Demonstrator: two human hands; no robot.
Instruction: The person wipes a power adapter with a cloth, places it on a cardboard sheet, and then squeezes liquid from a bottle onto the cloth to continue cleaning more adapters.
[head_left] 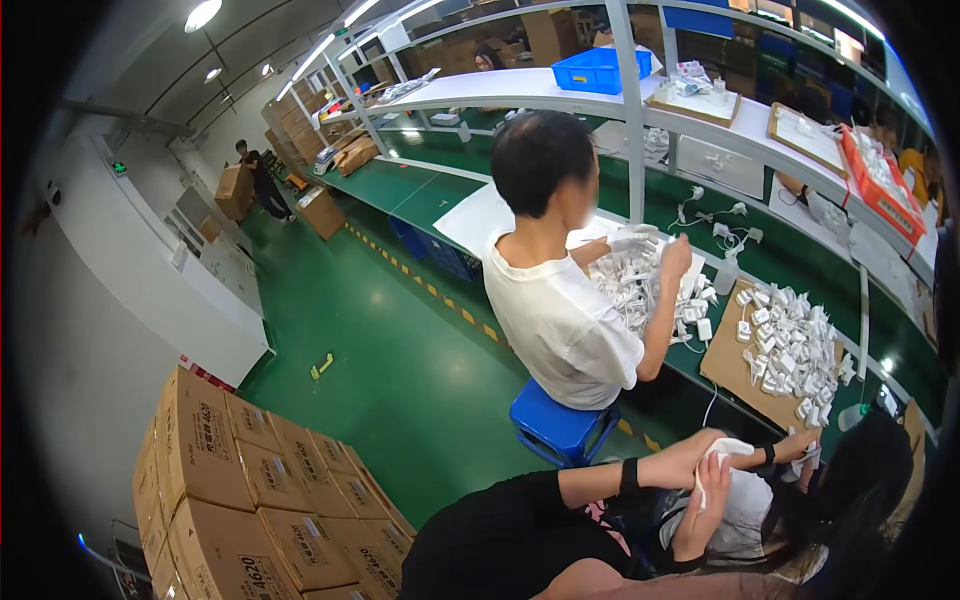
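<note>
Fingers of the right hand [710,500] grasp a soft-looking white piece [736,447] that lies across the left hand [685,464]; it partly covers the left fingers, so I cannot tell whether they are clenched or released. The white piece sits between the two hands at the lower right, near the lower end of a cardboard sheet [725,355]. Just beyond, a co-worker's hand [800,446] reaches in by that same end, and dark hair [868,485] fills the space to the right, so sideways room is tight.

White plug adapters [790,345] are heaped on the cardboard, crowding its right edge, while a margin of brown shows along its left. Farther along the green tabletop [395,190], a person in a white T-shirt [560,310], on a blue stool [560,425], bends over a second adapter pile [625,285]. Behind runs a raised white shelf [480,92] bearing a blue bin [598,72]. Leftward, a broad stretch of green floor [370,370] runs from the yellow-and-black stripe [425,287] to the edges of stacked cartons [275,470].
</note>
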